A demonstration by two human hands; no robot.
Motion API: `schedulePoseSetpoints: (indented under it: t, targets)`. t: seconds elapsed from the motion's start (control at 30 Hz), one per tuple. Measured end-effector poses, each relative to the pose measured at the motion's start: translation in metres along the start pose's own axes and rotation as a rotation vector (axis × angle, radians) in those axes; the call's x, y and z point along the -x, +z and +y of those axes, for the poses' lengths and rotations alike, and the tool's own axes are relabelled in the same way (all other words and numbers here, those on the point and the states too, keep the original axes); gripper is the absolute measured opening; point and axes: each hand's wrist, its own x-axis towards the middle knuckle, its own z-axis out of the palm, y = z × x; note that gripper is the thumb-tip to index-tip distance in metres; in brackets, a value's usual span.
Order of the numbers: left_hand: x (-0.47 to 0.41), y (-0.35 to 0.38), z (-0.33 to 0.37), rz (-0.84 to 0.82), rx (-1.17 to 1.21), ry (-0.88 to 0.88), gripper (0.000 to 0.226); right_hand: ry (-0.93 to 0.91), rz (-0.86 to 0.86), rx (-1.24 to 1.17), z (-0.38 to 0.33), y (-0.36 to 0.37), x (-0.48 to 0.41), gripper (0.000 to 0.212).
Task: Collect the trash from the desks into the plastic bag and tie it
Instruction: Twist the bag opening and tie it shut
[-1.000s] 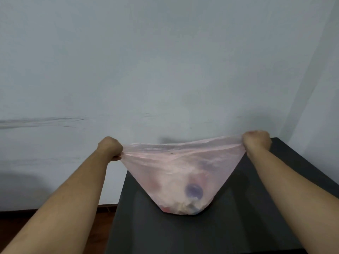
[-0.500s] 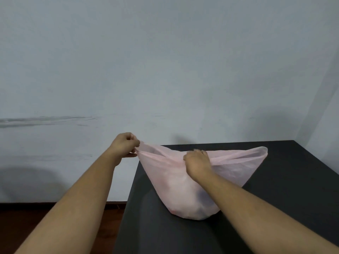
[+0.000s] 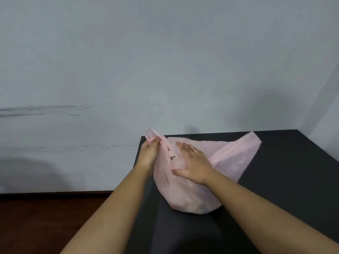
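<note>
Tying step, I reckon: plastic bag [image 3: 187, 195] sits on the black desk [image 3: 284, 180], left hand [image 3: 148, 155] pinches its left handle [image 3: 151, 134], right hand [image 3: 194, 163] lies flat and relaxed on top, so next grab the free right handle [image 3: 252, 142].

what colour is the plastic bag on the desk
Pale translucent pink plastic bag, seen in the head view.

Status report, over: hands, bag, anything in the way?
Left hand grips one handle; right hand flat on the bag. Bag on the desk, not tied, other handle loose. Nothing in the way.
</note>
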Motion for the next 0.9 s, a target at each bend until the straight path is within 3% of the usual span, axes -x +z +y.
schedulePoseSetpoints:
  t: [0.07,0.17,0.23,0.33,0.57,0.67,0.7,0.8,0.9]
  targets:
    - [-0.001,0.009,0.004,-0.060,0.095,-0.026,0.025,0.003,-0.041,0.019,0.003,0.011,-0.004,0.105]
    - [-0.004,0.017,0.001,-0.114,0.098,-0.037,0.043,0.002,-0.064,0.183,0.005,0.022,-0.011,0.095]
    - [-0.006,0.023,-0.003,-0.111,0.046,-0.010,0.052,0.033,-0.042,0.258,0.007,0.027,-0.017,0.071]
    - [-0.002,0.029,-0.007,-0.098,-0.025,0.031,0.049,0.098,-0.025,0.296,0.003,0.030,-0.024,0.018]
    - [0.001,0.040,-0.009,-0.181,0.084,0.032,0.021,0.135,-0.061,0.313,0.007,0.036,-0.034,0.024]
    - [-0.004,0.041,-0.009,-0.198,0.107,0.020,0.024,0.069,-0.029,0.358,0.008,0.029,-0.026,0.020]
    - [-0.007,0.041,-0.008,-0.188,0.066,0.026,0.025,0.032,0.005,0.349,0.008,0.025,-0.021,0.030]
    - [-0.014,0.048,-0.008,-0.142,-0.054,0.079,0.022,-0.054,0.258,0.189,0.011,0.007,0.001,0.062]
    - [-0.013,0.061,-0.017,-0.111,-0.048,0.108,0.024,0.004,0.674,0.174,0.024,-0.023,0.026,0.064]
